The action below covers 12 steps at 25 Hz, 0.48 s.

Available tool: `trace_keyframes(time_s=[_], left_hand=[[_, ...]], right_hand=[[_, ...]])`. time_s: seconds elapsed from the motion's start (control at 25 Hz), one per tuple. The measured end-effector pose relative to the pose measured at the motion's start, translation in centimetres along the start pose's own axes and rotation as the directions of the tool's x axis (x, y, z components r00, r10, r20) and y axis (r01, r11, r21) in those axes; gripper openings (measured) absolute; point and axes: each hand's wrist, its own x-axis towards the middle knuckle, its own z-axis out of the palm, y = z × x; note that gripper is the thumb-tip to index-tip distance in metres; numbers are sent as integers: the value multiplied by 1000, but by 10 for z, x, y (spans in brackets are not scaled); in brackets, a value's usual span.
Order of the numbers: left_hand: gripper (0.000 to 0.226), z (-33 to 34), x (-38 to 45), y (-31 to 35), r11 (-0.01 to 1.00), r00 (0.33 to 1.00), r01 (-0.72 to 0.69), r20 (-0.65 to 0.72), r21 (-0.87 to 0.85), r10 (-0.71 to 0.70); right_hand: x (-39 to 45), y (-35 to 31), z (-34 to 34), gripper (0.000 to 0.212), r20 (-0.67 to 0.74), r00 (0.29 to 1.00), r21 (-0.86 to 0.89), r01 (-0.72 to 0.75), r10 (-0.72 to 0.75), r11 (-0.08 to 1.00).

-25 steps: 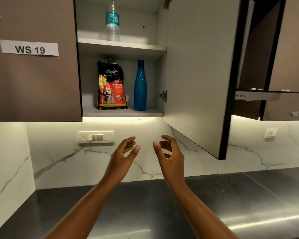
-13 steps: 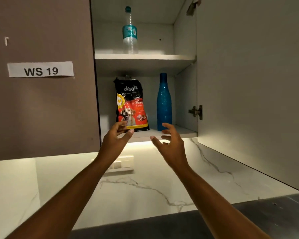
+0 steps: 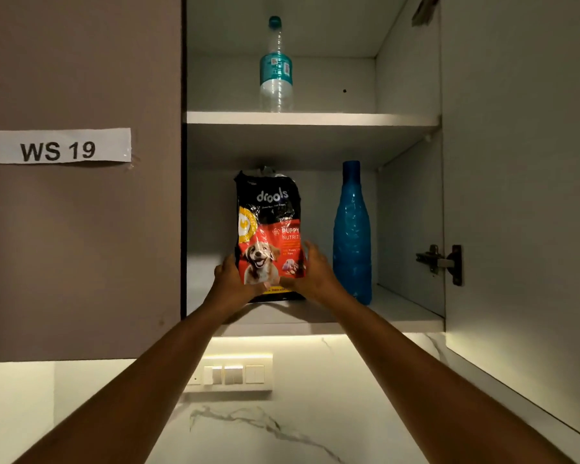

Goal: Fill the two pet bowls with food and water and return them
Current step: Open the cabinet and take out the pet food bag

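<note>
Food bag [image 3: 270, 236]: stood tall on the low shelf [image 3: 399, 313], middle of frame | left hand [image 3: 231, 283] and right hand [image 3: 315, 276]: fingers curled on the bag's 2 lower sides, both just as close | blue bottle [image 3: 352, 236]: just right of bag.

Both hands are up in the open cabinet, left hand [image 3: 230, 284] and right hand [image 3: 315, 274] clamped on either side of the puppy food bag [image 3: 268, 229] on the lower shelf [image 3: 406, 313]. Blue bottle [image 3: 352, 236] stands just right of it. Clear water bottle [image 3: 276, 67] sits 1 shelf up. Closed door on the left has a "WS 19" label [image 3: 58, 146].
</note>
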Motion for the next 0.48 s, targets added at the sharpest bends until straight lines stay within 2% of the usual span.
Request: trace_keyframes(time_s=[0.12,0.28,0.48], left_hand=[[125,7,25,-18,994,999,52,20,-93,-51],[103,11,25,-21,989,997,4,72,-150,7],[101,9,26,-25,985,998,8,65,-172,3]], right_hand=[[37,16,19,125,33,998,26,-52,51,998],[57,42,36,131,68,987,77,-150,145,986],[49,47,30,124,86,987,56,-140,135,989]])
